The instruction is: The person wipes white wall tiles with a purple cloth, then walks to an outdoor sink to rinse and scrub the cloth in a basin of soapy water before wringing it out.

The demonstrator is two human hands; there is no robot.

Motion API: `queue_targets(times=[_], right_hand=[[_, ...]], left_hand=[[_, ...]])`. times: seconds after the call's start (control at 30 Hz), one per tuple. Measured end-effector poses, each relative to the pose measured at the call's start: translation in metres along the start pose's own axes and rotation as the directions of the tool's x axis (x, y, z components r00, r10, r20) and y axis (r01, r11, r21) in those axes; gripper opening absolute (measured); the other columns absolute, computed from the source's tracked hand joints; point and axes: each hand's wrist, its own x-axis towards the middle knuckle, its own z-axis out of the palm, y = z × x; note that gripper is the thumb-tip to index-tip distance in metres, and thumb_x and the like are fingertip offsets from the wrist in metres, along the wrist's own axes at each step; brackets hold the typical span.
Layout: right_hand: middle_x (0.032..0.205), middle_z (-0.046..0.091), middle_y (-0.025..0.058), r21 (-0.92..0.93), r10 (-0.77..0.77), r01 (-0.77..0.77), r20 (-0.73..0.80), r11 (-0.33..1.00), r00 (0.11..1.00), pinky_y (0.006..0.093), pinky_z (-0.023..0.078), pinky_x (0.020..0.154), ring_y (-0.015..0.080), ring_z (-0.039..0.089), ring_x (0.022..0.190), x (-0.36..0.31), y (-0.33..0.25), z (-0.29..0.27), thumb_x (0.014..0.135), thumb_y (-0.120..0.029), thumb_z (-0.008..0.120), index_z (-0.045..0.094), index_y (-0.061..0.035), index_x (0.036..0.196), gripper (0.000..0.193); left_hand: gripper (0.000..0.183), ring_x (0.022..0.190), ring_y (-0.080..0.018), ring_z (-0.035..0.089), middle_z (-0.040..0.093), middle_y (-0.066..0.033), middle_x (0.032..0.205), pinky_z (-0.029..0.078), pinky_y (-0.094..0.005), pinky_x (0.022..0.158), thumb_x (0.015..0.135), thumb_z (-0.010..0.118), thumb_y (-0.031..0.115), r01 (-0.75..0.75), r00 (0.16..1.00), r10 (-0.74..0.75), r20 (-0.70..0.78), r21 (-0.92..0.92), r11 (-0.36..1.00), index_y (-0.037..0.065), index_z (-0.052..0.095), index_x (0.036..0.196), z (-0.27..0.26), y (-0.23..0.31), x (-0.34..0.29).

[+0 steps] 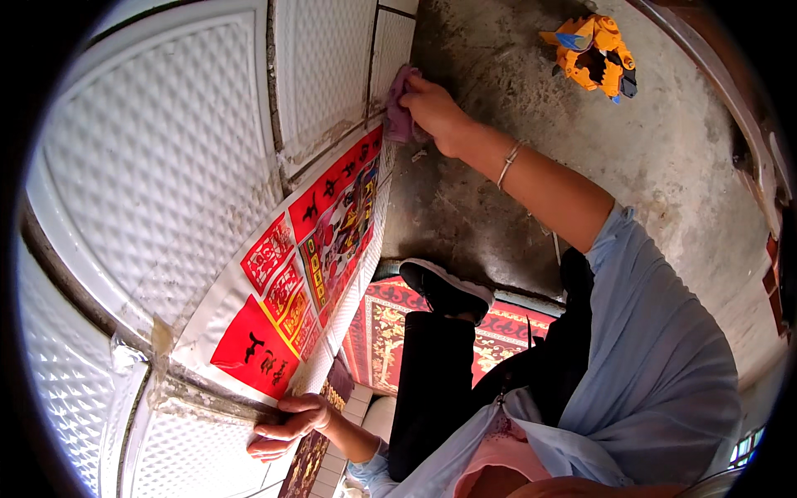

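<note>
Right hand (437, 114): clamped on purple cloth (399, 112), against white tiling (328, 70).
Left hand (299, 422): fingers slightly apart, beside red poster (256, 347).

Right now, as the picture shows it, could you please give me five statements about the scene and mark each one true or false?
1. The right hand holds a purple cloth. True.
2. The left hand holds a second cloth. False: no cloth shows in the left hand, which is by the lower end of the poster.
3. The poster lies against white patterned tiles. True.
4. The orange toy sits on the poster. False: the orange toy is on the grey floor.
5. A bracelet circles the right wrist. True.
</note>
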Motion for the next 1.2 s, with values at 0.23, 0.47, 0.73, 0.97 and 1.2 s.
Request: queue_targets(times=[0.23, 0.47, 0.73, 0.97, 1.2], right_hand=[[0.111, 0.059, 0.0158, -0.025, -0.304, 0.303, -0.069, 0.953, 0.95, 0.0367, 0.044, 0.084, 0.0293, 0.057, 0.098, 0.014, -0.035, 0.003, 0.08, -0.009, 0.05, 0.053, -0.0009, 0.111, 0.032], [0.128, 0.051, 0.0116, -0.315, -0.306, 0.307, 0.054, 0.898, 0.95, 0.0315, 0.039, 0.095, 0.0221, 0.051, 0.109, -0.027, 0.006, 0.009, 0.085, -0.006, 0.047, 0.037, -0.0031, 0.138, 0.054], [0.117, 0.055, 0.0101, -0.156, -0.358, 0.348, -0.036, 0.924, 0.933, 0.0274, 0.039, 0.091, 0.0199, 0.051, 0.105, 0.039, -0.013, -0.012, 0.087, -0.004, 0.045, 0.041, -0.0007, 0.133, 0.046], [0.12, 0.053, 0.0135, -0.382, -0.367, 0.376, 0.099, 0.845, 0.925, 0.0278, 0.036, 0.096, 0.0236, 0.05, 0.112, -0.016, 0.031, 0.001, 0.089, -0.007, 0.046, 0.033, -0.0008, 0.139, 0.052], [0.12, 0.056, 0.0103, -0.281, -0.365, 0.338, -0.05, 0.898, 0.929, 0.0275, 0.04, 0.09, 0.0183, 0.052, 0.104, 0.04, -0.012, -0.02, 0.086, -0.007, 0.048, 0.034, -0.0036, 0.139, 0.055]], left_hand=[[0.047, 0.128, -0.0415, 0.033, 0.033, -0.029, 0.139, 0.019, -0.0537, 0.105, 0.094, 0.043, 0.028, -0.017, 1.0, 0.017, -0.009, 0.027, 0.999, -0.005, 0.042, 0.128, 0.0, -0.006, 0.0], [0.05, 0.13, -0.0429, 0.026, 0.027, -0.0293, 0.141, 0.015, -0.0557, 0.105, 0.092, 0.043, 0.025, -0.016, 0.999, 0.016, 0.044, 0.007, 1.0, -0.005, 0.037, 0.131, -0.002, -0.005, -0.004], [0.048, 0.129, -0.0412, 0.032, 0.033, -0.0284, 0.138, 0.018, -0.0546, 0.105, 0.093, 0.044, 0.029, 0.011, 1.0, -0.012, -0.021, -0.014, 1.0, -0.003, 0.042, 0.129, 0.004, -0.001, -0.002], [0.048, 0.128, -0.0405, 0.033, 0.035, -0.0283, 0.138, 0.018, -0.0544, 0.105, 0.093, 0.044, 0.029, -0.002, 1.0, 0.002, -0.026, 0.002, 1.0, -0.004, 0.044, 0.127, 0.001, -0.007, -0.002], [0.049, 0.133, -0.0416, 0.02, 0.023, -0.0285, 0.143, 0.012, -0.056, 0.105, 0.093, 0.042, 0.025, 0.013, 0.998, -0.01, 0.066, -0.042, 0.999, -0.005, 0.035, 0.132, -0.001, -0.003, -0.002]])
